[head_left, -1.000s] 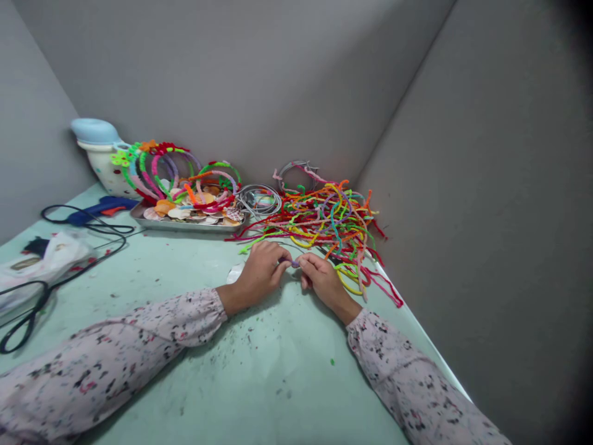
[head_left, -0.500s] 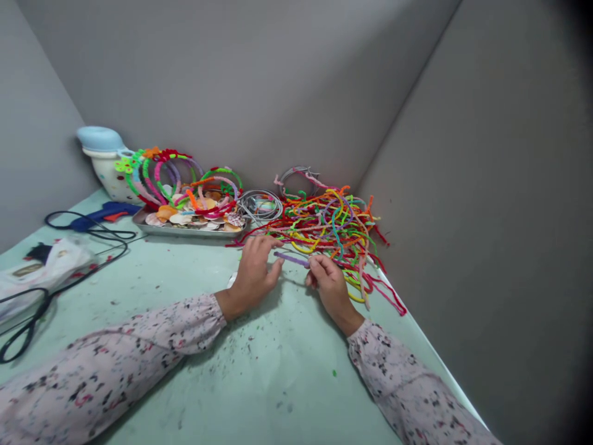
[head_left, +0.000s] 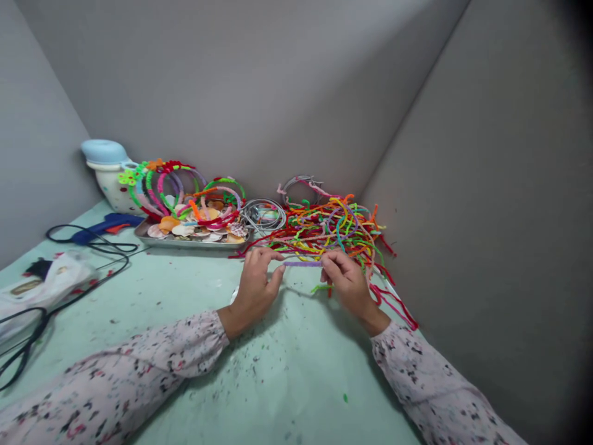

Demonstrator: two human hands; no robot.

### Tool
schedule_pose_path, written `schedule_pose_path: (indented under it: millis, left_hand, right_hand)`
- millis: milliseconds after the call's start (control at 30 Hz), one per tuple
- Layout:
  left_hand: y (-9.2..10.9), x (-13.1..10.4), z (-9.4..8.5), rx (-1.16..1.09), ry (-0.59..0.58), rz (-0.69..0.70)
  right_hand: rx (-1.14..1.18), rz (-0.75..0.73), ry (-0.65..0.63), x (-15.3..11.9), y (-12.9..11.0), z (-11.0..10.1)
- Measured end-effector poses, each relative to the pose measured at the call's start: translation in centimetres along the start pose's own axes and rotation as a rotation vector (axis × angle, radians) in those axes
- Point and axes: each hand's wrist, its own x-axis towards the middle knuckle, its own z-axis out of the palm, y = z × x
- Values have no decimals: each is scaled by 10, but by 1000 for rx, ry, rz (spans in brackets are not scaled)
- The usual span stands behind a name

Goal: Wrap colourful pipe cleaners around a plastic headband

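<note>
A short purple pipe cleaner (head_left: 302, 264) stretches nearly level between my two hands, above the table. My right hand (head_left: 348, 285) pinches its right end between thumb and forefinger. At the left end, the thumb and forefinger of my left hand (head_left: 257, 283) close on the tip. A thin grey strand, perhaps wire, runs just above the purple piece. Below my right fingers a green fuzzy end (head_left: 320, 288) and an orange one poke out; whether they are held is unclear. Just behind my hands lies a tangled heap of coloured pipe cleaners (head_left: 319, 225).
A metal tray (head_left: 194, 245) holds seashells and fuzzy coloured hoops. Coiled grey wire (head_left: 263, 214) lies beside it. At left are a blue glue gun (head_left: 104, 227), a black cord (head_left: 88, 289), a plastic bag (head_left: 60, 278) and a blue-lidded container (head_left: 105, 162). Walls enclose the table.
My right hand has moved to the right, and the purple pipe cleaner has gone from slanted to nearly level. Its left end now meets my left fingertips. The view has shifted slightly.
</note>
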Motion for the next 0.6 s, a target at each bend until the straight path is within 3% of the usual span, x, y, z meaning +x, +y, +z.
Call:
schedule_pose_path:
  millis: [267,600]
  left_hand:
    - [-7,3,0,-101,-59,-93]
    - [-9,5,1,-48,-148,-116]
  right_hand:
    - [11,-62,-45,21,8,10]
    - [-22,-158,-28,37,16,16]
